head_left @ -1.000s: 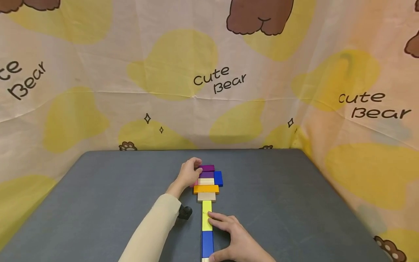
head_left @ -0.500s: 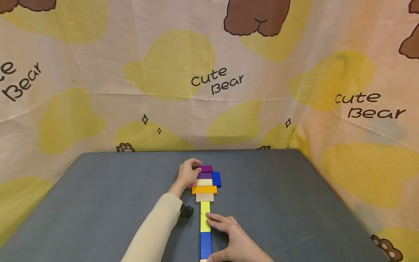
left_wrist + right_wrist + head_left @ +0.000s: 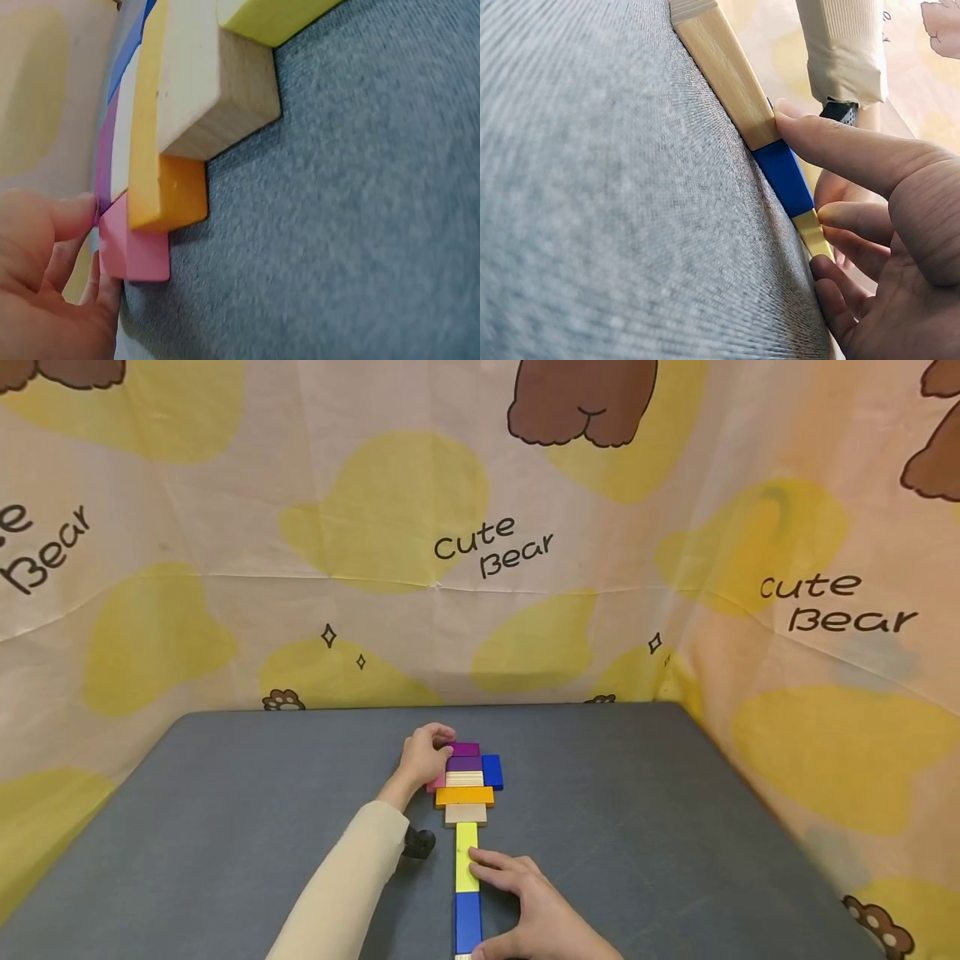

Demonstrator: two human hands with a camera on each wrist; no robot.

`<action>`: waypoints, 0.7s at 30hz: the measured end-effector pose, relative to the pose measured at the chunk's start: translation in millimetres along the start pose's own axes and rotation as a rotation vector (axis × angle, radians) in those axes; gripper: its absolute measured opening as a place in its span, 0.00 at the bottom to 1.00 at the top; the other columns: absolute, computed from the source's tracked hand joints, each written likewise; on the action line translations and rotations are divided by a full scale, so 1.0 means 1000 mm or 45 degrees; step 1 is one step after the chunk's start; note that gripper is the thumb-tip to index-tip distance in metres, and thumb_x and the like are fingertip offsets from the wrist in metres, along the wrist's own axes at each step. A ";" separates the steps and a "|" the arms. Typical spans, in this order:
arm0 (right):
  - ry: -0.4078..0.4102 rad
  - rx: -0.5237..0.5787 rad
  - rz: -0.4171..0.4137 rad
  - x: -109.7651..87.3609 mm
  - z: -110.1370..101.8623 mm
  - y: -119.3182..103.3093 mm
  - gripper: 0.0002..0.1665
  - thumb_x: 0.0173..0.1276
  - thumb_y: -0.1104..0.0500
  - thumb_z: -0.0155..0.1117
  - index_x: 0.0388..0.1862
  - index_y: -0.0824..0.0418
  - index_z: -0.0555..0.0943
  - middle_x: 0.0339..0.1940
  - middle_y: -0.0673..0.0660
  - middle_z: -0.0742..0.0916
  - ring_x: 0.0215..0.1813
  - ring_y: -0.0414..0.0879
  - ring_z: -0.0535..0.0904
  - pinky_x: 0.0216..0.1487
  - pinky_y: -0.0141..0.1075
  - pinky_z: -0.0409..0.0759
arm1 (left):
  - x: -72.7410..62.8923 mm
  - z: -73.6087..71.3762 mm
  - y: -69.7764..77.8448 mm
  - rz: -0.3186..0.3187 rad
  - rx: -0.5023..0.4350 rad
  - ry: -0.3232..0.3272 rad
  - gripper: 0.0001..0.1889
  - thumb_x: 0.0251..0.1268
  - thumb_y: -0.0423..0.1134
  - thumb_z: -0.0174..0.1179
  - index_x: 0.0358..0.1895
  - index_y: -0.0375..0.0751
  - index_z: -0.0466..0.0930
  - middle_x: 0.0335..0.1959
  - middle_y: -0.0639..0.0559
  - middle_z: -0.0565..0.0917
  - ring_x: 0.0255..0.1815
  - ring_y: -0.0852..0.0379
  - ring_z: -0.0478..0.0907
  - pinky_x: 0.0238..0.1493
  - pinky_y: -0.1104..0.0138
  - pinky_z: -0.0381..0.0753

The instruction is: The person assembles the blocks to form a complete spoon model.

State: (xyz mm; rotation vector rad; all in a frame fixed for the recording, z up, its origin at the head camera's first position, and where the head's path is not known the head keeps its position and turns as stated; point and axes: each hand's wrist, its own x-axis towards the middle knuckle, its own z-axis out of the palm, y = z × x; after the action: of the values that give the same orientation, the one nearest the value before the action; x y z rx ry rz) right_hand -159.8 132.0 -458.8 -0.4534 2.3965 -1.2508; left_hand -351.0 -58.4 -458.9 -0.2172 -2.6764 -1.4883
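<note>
Coloured wooden blocks lie in a line along the table. At its far end my left hand (image 3: 424, 755) pinches the left end of a magenta block (image 3: 467, 749) between thumb and fingers. Nearer come a dark purple block (image 3: 465, 763) and a pale one (image 3: 464, 778), flanked by a pink block (image 3: 135, 251) and a blue one (image 3: 492, 772). Below these lie an orange block (image 3: 464, 796) and a plain wood block (image 3: 466, 814). My right hand (image 3: 531, 902) rests loosely along the stem: fingertips at the yellow block (image 3: 466, 839), thumb by a plain block (image 3: 727, 79) past the lower blue block (image 3: 468, 920).
The dark grey cloth-covered table (image 3: 637, 827) extends to both sides of the blocks. A patterned curtain (image 3: 405, 635) hangs behind its far edge and along the sides. A black wrist device (image 3: 420, 843) sits under the left sleeve (image 3: 345, 877).
The head view has shifted slightly, so the scene sits a little farther left. Both hands keep their places against the blocks.
</note>
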 end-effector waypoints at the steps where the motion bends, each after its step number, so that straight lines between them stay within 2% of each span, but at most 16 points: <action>1: 0.002 0.000 0.000 0.000 0.000 0.000 0.47 0.48 0.44 0.82 0.69 0.45 0.75 0.68 0.34 0.70 0.61 0.46 0.63 0.60 0.56 0.67 | -0.001 -0.002 0.001 0.008 0.004 -0.005 0.13 0.68 0.27 0.60 0.53 0.35 0.80 0.49 0.43 0.83 0.54 0.43 0.76 0.61 0.50 0.70; 6: 0.002 -0.005 -0.003 0.001 0.001 0.000 0.47 0.48 0.43 0.82 0.69 0.45 0.75 0.68 0.34 0.70 0.62 0.46 0.62 0.61 0.55 0.67 | -0.005 -0.013 0.001 0.068 0.023 -0.029 0.14 0.66 0.29 0.63 0.54 0.34 0.80 0.51 0.42 0.83 0.54 0.42 0.75 0.59 0.50 0.72; 12: -0.014 0.001 -0.002 0.001 0.001 -0.001 0.47 0.49 0.43 0.81 0.69 0.45 0.75 0.68 0.33 0.69 0.62 0.46 0.62 0.61 0.56 0.66 | -0.014 -0.032 0.004 0.101 0.026 -0.043 0.17 0.65 0.32 0.65 0.56 0.35 0.79 0.52 0.42 0.81 0.57 0.42 0.74 0.60 0.51 0.71; 21: -0.006 -0.034 0.002 -0.002 0.002 -0.002 0.48 0.48 0.42 0.82 0.69 0.45 0.74 0.69 0.34 0.69 0.62 0.46 0.62 0.61 0.53 0.68 | -0.040 -0.058 0.009 0.152 0.065 -0.039 0.17 0.67 0.36 0.64 0.57 0.35 0.78 0.51 0.44 0.81 0.57 0.43 0.74 0.59 0.51 0.72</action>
State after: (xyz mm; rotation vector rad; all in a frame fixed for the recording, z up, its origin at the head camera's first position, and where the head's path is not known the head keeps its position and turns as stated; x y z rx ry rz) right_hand -157.1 130.3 -458.3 -0.4619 2.4115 -1.2170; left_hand -310.8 -106.5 -425.8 -0.3918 -2.6690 -1.3916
